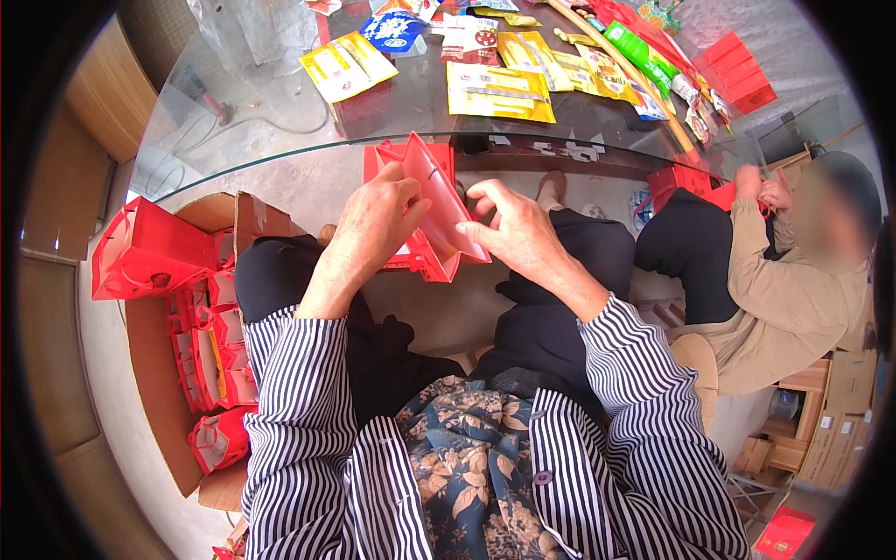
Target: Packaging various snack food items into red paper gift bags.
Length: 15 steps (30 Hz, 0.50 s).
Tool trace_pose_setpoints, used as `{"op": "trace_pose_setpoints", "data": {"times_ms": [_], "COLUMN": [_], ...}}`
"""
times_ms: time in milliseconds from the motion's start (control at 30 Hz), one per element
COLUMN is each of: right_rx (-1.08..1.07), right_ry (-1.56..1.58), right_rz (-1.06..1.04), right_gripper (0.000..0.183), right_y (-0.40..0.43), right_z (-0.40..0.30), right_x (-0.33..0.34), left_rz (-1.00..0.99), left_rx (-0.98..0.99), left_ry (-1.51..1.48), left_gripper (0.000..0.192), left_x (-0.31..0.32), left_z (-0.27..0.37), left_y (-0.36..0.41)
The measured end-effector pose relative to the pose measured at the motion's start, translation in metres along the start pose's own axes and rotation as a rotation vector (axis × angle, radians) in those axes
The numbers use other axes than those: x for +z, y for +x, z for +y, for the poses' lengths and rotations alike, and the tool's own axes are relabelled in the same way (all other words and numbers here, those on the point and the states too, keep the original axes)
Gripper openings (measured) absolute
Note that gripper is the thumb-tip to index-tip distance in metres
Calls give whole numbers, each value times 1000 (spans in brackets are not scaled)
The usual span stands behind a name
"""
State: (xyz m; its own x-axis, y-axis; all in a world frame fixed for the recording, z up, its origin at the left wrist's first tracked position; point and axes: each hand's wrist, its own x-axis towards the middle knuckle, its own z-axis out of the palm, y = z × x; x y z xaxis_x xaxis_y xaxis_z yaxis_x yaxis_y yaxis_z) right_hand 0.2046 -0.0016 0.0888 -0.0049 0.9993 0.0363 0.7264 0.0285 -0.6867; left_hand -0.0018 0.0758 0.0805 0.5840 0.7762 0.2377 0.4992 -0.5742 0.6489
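A red paper gift bag [439, 203] with a pale inside is held above the floor between my knees, its mouth spread. My left hand [380, 222] grips its left side, with thumb and fingers bent together at the rim. My right hand [514, 227] is at the bag's right edge, fingers and thumb apart. Its thumb overlaps the bag's edge, and I see nothing gripped in it. More red paper shows behind the bag, partly hidden by it and my left hand.
A glass table [259, 119] ahead bears yellow snack packets [498, 91], a blue packet [393, 31], a green packet [640, 56] and a wooden stick [630, 63]. An open cardboard box [150, 357] of red bags stands left, one bag [157, 248] on its rim. A co-worker [784, 308] sits right.
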Motion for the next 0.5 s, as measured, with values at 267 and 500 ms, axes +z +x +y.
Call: {"op": "trace_pose_setpoints", "data": {"times_ms": [267,500], "right_rx": [74,43], "right_ry": [47,53], "right_rz": [104,-33], "right_gripper": [19,28], "right_y": [8,3], "right_z": [26,12], "right_x": [2,0], "left_rz": [-14,42], "left_rx": [4,-28], "left_ry": [9,27], "left_gripper": [11,40], "left_x": [-6,5], "left_z": [-12,-7], "left_y": [1,0]}}
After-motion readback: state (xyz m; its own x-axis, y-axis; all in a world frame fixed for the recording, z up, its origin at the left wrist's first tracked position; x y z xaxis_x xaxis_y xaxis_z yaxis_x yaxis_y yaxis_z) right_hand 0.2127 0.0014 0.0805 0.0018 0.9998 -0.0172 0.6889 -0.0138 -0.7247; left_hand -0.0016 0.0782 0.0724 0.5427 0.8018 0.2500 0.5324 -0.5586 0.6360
